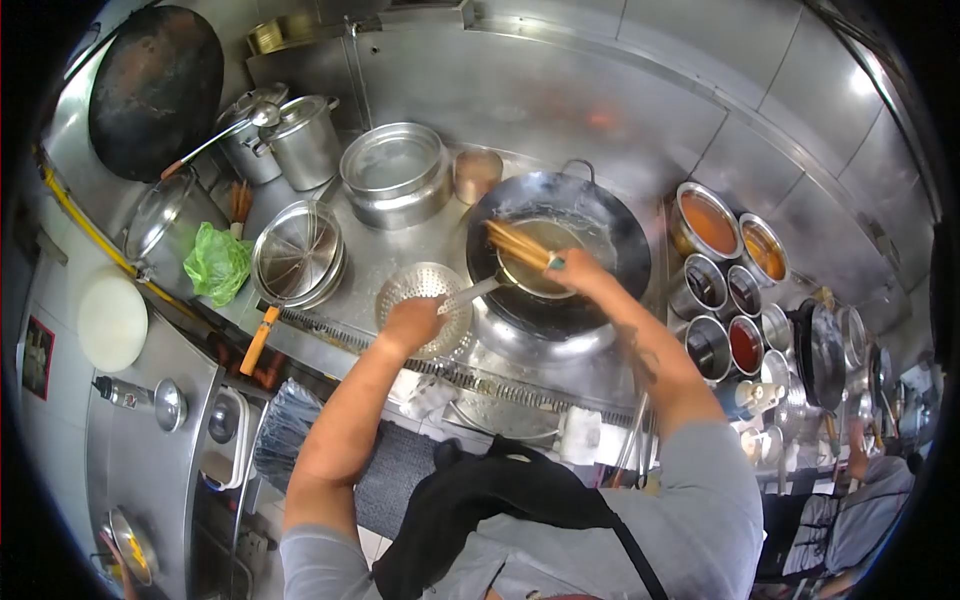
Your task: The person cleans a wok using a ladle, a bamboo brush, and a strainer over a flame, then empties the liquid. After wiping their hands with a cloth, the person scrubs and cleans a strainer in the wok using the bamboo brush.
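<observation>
My left hand [414, 324] is closed round the metal handle of a ladle [486, 286], above a perforated colander [392, 296]. The ladle's wide round bowl rests inside a large dark wok [625, 240]; whether it holds anything is unclear. My right hand [582, 272] is closed round one end of a bamboo brush [517, 242]. The brush lies slantwise over the ladle's bowl, its splayed end pointing left. Some liquid seems to shine in the wok. Beside the wok's upper left edge sits a small copper-coloured pot [478, 176].
Stacked wire strainers [297, 253], a wide pot [396, 170] and tall lidded pots [305, 145] stand at left. A handle [260, 342] juts over the front edge. Sauce containers [711, 222] line the right. Another person [850, 515] works at far right.
</observation>
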A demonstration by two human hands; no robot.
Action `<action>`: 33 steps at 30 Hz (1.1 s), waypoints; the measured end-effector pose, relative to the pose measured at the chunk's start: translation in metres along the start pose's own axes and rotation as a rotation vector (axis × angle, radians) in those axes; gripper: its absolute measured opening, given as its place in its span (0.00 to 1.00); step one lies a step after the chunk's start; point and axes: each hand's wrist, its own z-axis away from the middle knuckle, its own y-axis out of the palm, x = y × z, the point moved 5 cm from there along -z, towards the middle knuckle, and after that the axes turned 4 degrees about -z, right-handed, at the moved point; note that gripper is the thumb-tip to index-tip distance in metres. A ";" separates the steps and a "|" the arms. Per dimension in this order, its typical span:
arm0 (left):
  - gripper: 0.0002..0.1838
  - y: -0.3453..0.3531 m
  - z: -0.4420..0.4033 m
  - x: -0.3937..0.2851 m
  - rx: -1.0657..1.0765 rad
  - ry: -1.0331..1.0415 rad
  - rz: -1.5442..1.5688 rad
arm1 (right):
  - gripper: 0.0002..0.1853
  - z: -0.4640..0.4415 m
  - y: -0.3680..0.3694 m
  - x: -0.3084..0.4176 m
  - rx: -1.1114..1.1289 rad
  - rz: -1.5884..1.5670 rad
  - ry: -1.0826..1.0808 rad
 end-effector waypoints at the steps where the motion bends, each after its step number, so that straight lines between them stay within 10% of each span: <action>1: 0.22 0.004 0.002 0.000 0.009 0.006 0.001 | 0.25 0.002 -0.001 -0.010 0.003 -0.003 0.010; 13: 0.19 -0.001 0.001 0.004 -0.047 0.025 0.010 | 0.23 -0.017 -0.021 -0.018 -0.083 0.065 0.321; 20: 0.17 0.006 0.002 0.002 -0.120 -0.034 -0.072 | 0.22 0.044 -0.008 0.001 0.307 -0.395 0.434; 33: 0.16 -0.001 0.005 -0.005 -0.096 0.008 -0.069 | 0.25 0.045 -0.022 -0.018 0.128 -0.101 0.190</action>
